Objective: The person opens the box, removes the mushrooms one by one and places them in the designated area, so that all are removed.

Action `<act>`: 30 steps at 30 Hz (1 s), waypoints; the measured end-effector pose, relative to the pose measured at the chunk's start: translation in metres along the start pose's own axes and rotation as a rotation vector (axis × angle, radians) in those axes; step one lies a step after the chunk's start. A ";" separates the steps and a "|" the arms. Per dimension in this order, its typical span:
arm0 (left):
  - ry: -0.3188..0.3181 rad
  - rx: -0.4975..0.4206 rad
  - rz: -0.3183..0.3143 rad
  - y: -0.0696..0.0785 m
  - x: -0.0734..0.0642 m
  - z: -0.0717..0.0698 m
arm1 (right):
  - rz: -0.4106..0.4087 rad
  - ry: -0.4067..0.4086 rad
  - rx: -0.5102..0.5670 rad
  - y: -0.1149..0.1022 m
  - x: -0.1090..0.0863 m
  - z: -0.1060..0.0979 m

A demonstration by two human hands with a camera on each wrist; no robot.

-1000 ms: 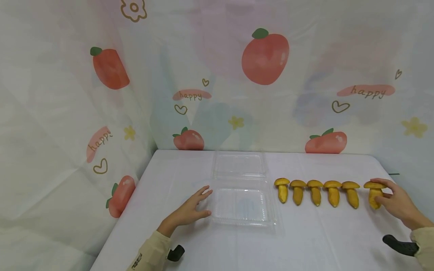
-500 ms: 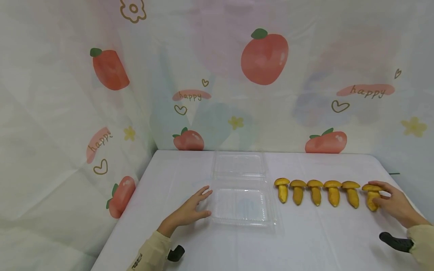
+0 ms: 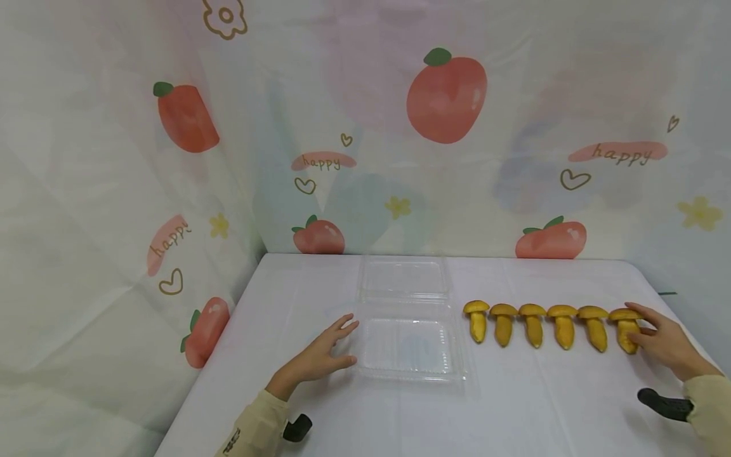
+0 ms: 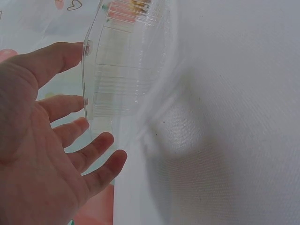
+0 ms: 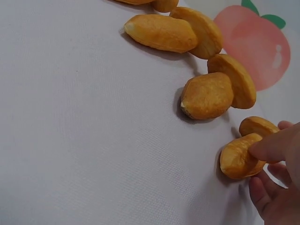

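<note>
At the right end of a row of yellow-brown mushrooms (image 3: 533, 330), my right hand (image 3: 669, 343) pinches the last mushroom (image 3: 625, 335). In the right wrist view the thumb presses on this mushroom's stem (image 5: 234, 161), with the other fingers beside and behind it; it lies on the cloth. My left hand (image 3: 317, 357) is spread at the left side of a clear plastic box (image 3: 402, 346), whose hinged lid (image 3: 404, 278) is folded back. In the left wrist view, fingertips touch or nearly touch the rim of the box (image 4: 85, 70).
A white cloth covers the table (image 3: 514, 406). Behind and to the left hang fabric walls printed with fruit (image 3: 447, 101) and "happy" lettering. Black straps (image 3: 665, 406) stick out from both sleeves.
My right hand has shifted slightly left, and the end mushroom moved with it, closer to its neighbour in the row. The left hand and the box have stayed still.
</note>
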State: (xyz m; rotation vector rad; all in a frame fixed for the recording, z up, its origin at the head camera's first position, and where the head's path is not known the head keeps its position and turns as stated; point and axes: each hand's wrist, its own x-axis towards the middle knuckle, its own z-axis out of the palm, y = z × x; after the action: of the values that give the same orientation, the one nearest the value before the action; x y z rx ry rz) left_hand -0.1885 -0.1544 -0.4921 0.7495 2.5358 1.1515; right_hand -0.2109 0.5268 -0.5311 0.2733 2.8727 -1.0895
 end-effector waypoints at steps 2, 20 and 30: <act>0.001 0.001 -0.004 -0.001 0.000 0.001 | 0.009 0.001 0.005 0.001 -0.001 0.000; -0.007 0.010 -0.016 -0.002 0.000 0.004 | 0.057 0.008 0.034 0.006 -0.007 0.000; -0.002 0.020 -0.001 -0.001 0.001 0.001 | 0.133 0.011 0.066 0.001 -0.006 -0.003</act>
State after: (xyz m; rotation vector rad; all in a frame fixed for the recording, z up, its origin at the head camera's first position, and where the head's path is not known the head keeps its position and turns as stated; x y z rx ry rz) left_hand -0.1891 -0.1538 -0.4941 0.7538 2.5488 1.1260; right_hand -0.2051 0.5287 -0.5292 0.4680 2.7844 -1.1623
